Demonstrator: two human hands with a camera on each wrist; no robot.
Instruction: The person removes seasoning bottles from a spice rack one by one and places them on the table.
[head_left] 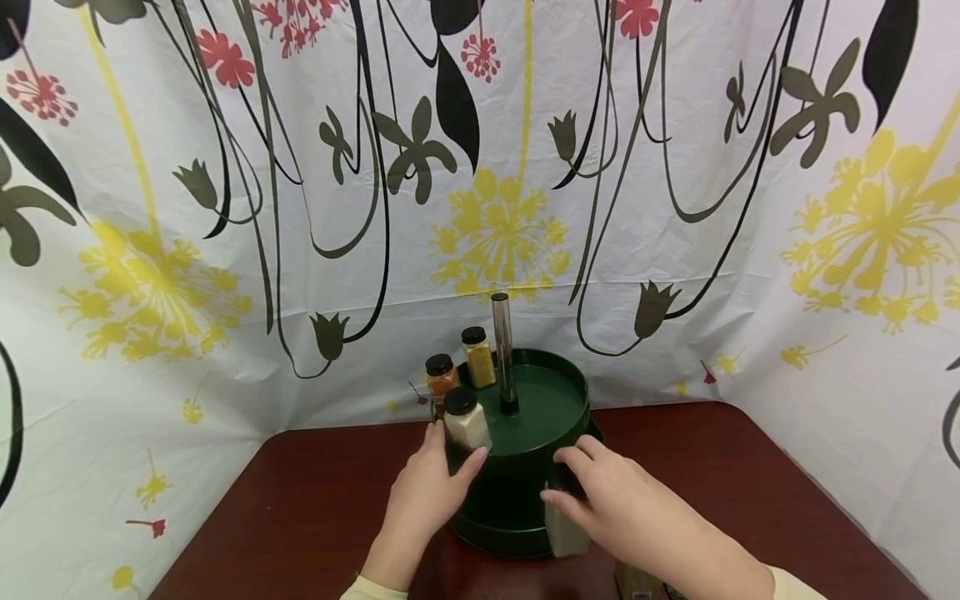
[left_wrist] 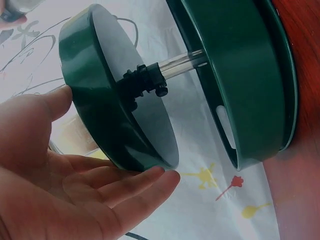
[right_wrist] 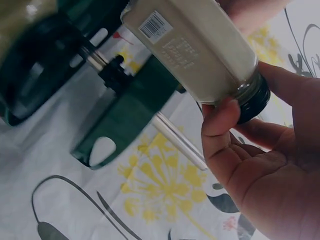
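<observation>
My right hand (head_left: 615, 496) grips a square spice jar (right_wrist: 195, 50) of pale powder by its black lid, in front of the green two-tier rack (head_left: 540, 400). A barcode shows on the jar in the right wrist view. My left hand (head_left: 427, 487) touches the upper tier's side, its fingers extended along the lower edge and its thumb on the wall in the left wrist view. Beside that hand, a black-lidded jar of whitish powder (head_left: 467, 429) stands on the upper tier. Behind it are an orange spice jar (head_left: 442, 382) and a yellow spice jar (head_left: 481, 368).
A clear-looking pole (head_left: 502, 342) rises through the upper tier. The lower tier (head_left: 502, 540) rests on the dark red table (head_left: 315, 508). Partly hidden under my right forearm, another container (head_left: 636, 583) is at the table's front. A flower-patterned sheet (head_left: 510, 142) hangs behind and at both sides.
</observation>
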